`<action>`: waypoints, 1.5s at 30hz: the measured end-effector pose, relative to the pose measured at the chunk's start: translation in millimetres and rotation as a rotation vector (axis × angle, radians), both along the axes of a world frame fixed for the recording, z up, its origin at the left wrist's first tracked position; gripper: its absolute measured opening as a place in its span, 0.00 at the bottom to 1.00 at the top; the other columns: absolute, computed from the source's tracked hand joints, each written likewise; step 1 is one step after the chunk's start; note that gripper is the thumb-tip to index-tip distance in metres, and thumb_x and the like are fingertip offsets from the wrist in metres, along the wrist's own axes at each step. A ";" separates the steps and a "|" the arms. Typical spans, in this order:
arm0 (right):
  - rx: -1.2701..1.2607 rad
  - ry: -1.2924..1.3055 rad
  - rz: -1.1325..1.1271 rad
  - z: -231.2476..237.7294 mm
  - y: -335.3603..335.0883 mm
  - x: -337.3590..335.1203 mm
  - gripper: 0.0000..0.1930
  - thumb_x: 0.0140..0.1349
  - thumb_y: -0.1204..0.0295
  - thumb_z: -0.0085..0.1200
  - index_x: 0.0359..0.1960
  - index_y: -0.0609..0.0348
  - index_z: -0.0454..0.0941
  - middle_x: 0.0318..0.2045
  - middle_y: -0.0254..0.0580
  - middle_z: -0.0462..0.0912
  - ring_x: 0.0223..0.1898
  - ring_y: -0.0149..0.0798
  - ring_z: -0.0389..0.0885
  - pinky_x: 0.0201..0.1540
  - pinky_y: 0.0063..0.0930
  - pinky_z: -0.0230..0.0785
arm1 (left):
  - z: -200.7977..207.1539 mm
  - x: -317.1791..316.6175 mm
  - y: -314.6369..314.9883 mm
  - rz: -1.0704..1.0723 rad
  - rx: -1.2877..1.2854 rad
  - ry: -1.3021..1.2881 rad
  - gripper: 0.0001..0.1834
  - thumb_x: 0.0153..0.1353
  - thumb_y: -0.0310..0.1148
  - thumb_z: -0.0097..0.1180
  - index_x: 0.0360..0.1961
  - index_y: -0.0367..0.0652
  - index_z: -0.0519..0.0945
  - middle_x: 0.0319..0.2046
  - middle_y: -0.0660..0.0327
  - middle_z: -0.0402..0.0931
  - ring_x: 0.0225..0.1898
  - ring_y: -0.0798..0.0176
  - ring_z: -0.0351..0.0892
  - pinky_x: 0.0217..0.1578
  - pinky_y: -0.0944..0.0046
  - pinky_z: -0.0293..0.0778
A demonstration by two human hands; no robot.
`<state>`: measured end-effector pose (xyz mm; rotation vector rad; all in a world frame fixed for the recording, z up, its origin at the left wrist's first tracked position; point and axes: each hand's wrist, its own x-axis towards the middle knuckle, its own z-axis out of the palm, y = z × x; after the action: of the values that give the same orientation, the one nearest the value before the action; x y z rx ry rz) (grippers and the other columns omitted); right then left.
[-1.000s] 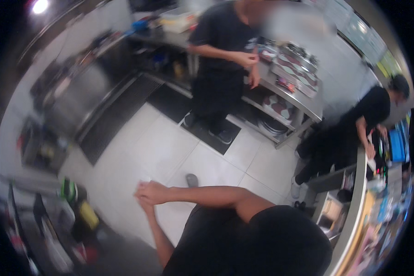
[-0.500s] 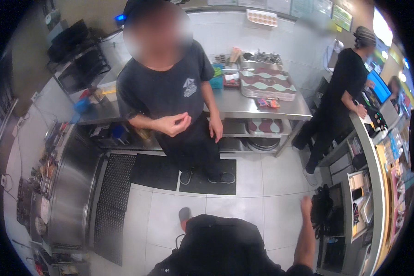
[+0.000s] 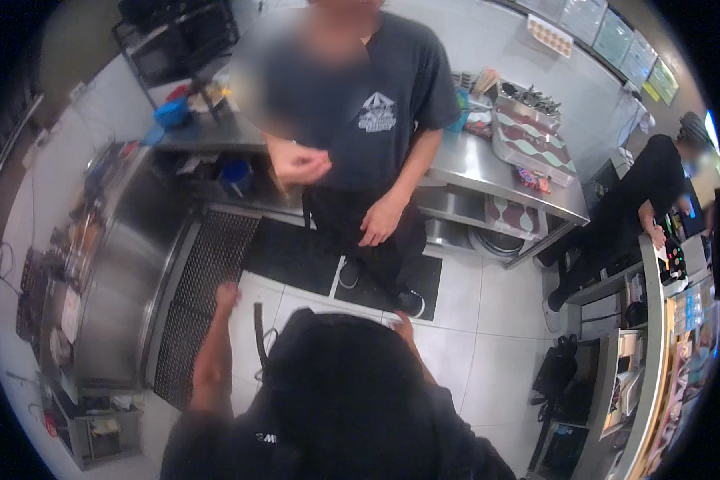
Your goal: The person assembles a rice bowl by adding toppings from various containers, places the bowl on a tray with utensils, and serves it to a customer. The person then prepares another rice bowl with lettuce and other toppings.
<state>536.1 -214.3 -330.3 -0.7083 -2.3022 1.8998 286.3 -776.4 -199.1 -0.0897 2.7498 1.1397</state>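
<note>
Left of the person's left fingers stands a steel counter (image 3: 124, 280), and the perforated mat (image 3: 226, 240) lies on the floor just past their tips in view, the nearest thing to them. The left hand (image 3: 228, 295) appears loosely curled, with nothing visible in it, though blur makes its grip impossible to tell for sure. Between the two sets of fingers comes the person's dark clothing (image 3: 340, 392); beyond it, a co-worker (image 3: 392, 96) stands face-on, one hand raised. The right hand (image 3: 405, 326) shows beside the clothing, partly hidden, so whether its fingers are released or clenched cannot be told; no object shows there. The step in hand seems to be facing the co-worker rather than handling anything. Farther right, beyond the right fingers, is a steel table (image 3: 466, 160) with a tray (image 3: 532, 144); any reach there would likely call for going around the co-worker.
</note>
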 end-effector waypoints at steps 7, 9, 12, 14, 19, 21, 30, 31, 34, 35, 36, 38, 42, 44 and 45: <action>-0.492 -0.053 0.526 41.0 50.9 -61.7 0.19 0.62 0.72 0.52 0.56 0.57 0.78 0.50 0.40 0.83 0.44 0.34 0.83 0.45 0.31 0.76 | 19.7 -20.7 194.2 0.117 0.571 -0.360 0.14 0.62 0.30 0.48 0.48 0.47 0.78 0.32 0.58 0.84 0.27 0.65 0.81 0.26 0.59 0.77; -0.444 -0.124 0.541 39.3 53.7 -49.6 0.20 0.62 0.71 0.52 0.56 0.57 0.78 0.49 0.39 0.83 0.44 0.34 0.82 0.46 0.31 0.75 | 5.1 -4.3 224.0 0.043 0.571 -0.431 0.15 0.61 0.30 0.50 0.49 0.47 0.78 0.32 0.58 0.84 0.28 0.63 0.82 0.27 0.58 0.78; -0.315 -0.206 0.656 51.9 38.2 -60.5 0.20 0.62 0.69 0.53 0.56 0.58 0.77 0.48 0.39 0.84 0.44 0.34 0.82 0.46 0.30 0.75 | -73.8 8.3 205.6 -0.265 0.381 -0.127 0.16 0.59 0.29 0.51 0.48 0.46 0.80 0.33 0.56 0.84 0.31 0.59 0.84 0.28 0.53 0.80; -0.255 -0.301 0.625 52.1 58.3 -36.3 0.21 0.62 0.68 0.54 0.57 0.58 0.77 0.48 0.39 0.84 0.44 0.33 0.82 0.46 0.30 0.75 | -88.3 28.6 229.4 -0.255 0.359 -0.388 0.16 0.59 0.29 0.51 0.48 0.46 0.80 0.33 0.56 0.84 0.31 0.59 0.84 0.28 0.53 0.80; -0.171 -0.442 0.642 57.4 84.9 -20.4 0.22 0.63 0.65 0.55 0.57 0.59 0.77 0.47 0.38 0.84 0.43 0.33 0.81 0.47 0.29 0.74 | -94.6 52.3 230.9 -0.217 0.319 -0.684 0.15 0.59 0.30 0.52 0.47 0.45 0.80 0.33 0.55 0.84 0.31 0.58 0.85 0.28 0.52 0.80; -0.143 -0.467 0.695 61.9 87.5 -33.9 0.22 0.63 0.63 0.55 0.57 0.59 0.76 0.46 0.38 0.84 0.43 0.32 0.81 0.47 0.28 0.74 | -96.4 57.2 222.1 -0.191 0.329 -0.715 0.15 0.59 0.30 0.52 0.47 0.45 0.80 0.34 0.55 0.84 0.32 0.57 0.85 0.29 0.52 0.80; -0.049 -0.390 1.025 53.1 110.3 -109.0 0.26 0.63 0.58 0.57 0.58 0.60 0.75 0.44 0.36 0.85 0.43 0.31 0.80 0.48 0.27 0.72 | -92.2 36.9 235.6 -0.178 0.458 -0.750 0.14 0.59 0.31 0.54 0.46 0.43 0.81 0.34 0.54 0.84 0.32 0.55 0.86 0.29 0.51 0.81; -0.051 -0.362 1.087 65.4 96.7 -127.6 0.26 0.63 0.57 0.58 0.58 0.60 0.75 0.44 0.36 0.85 0.43 0.31 0.80 0.48 0.27 0.72 | -89.8 25.1 219.8 -0.143 0.477 -0.726 0.14 0.59 0.32 0.54 0.46 0.43 0.81 0.34 0.54 0.84 0.32 0.55 0.86 0.29 0.51 0.81; 0.254 -0.819 1.129 133.2 34.9 -170.0 0.27 0.65 0.51 0.53 0.58 0.58 0.76 0.46 0.31 0.85 0.40 0.28 0.79 0.42 0.25 0.71 | -72.7 10.0 163.9 0.151 0.484 -0.545 0.15 0.59 0.34 0.55 0.46 0.43 0.81 0.34 0.53 0.85 0.31 0.53 0.86 0.30 0.48 0.81; 0.226 -0.779 1.075 144.0 38.2 -180.7 0.27 0.65 0.52 0.54 0.58 0.57 0.76 0.46 0.30 0.86 0.39 0.28 0.79 0.41 0.25 0.70 | -58.8 -6.1 163.9 0.280 0.508 -0.470 0.15 0.59 0.34 0.55 0.45 0.42 0.82 0.34 0.52 0.85 0.31 0.52 0.86 0.32 0.48 0.81; 0.192 -0.746 1.047 146.6 32.6 -188.9 0.26 0.64 0.52 0.54 0.58 0.55 0.76 0.47 0.30 0.86 0.39 0.27 0.78 0.40 0.26 0.70 | -56.4 -12.6 152.9 0.201 0.378 -0.451 0.15 0.58 0.34 0.55 0.45 0.41 0.82 0.35 0.51 0.85 0.32 0.50 0.87 0.33 0.47 0.81; 0.133 -0.637 1.011 155.2 25.3 -226.1 0.26 0.64 0.53 0.55 0.59 0.54 0.76 0.47 0.28 0.86 0.39 0.27 0.78 0.38 0.26 0.69 | -48.3 -32.7 132.8 0.048 0.110 -0.408 0.16 0.56 0.34 0.55 0.44 0.40 0.83 0.36 0.49 0.85 0.33 0.48 0.87 0.37 0.47 0.81; 0.064 -0.592 0.962 140.9 -14.2 -252.9 0.27 0.63 0.51 0.56 0.60 0.52 0.75 0.47 0.29 0.86 0.40 0.30 0.80 0.40 0.30 0.71 | -38.5 -29.9 158.6 -0.120 -0.066 -0.580 0.18 0.52 0.34 0.52 0.41 0.40 0.86 0.38 0.45 0.85 0.42 0.47 0.86 0.47 0.46 0.78; 0.030 -0.502 1.153 131.5 -61.2 -245.5 0.26 0.63 0.53 0.56 0.58 0.52 0.76 0.47 0.30 0.86 0.41 0.31 0.80 0.41 0.31 0.71 | -36.6 -36.7 177.8 -0.278 0.009 -0.499 0.17 0.52 0.34 0.52 0.40 0.39 0.85 0.37 0.45 0.84 0.41 0.47 0.86 0.46 0.47 0.78; 0.000 -0.407 1.247 117.2 -89.5 -263.5 0.25 0.63 0.54 0.56 0.57 0.52 0.77 0.46 0.31 0.86 0.41 0.32 0.81 0.42 0.32 0.71 | -37.6 -50.1 166.5 -0.297 0.016 -0.428 0.17 0.52 0.34 0.52 0.40 0.39 0.85 0.37 0.46 0.84 0.40 0.47 0.86 0.45 0.47 0.78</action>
<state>272.6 -303.7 -213.1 0.6309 -3.4375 2.1893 236.2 -609.9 -236.7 0.0689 2.2842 0.9351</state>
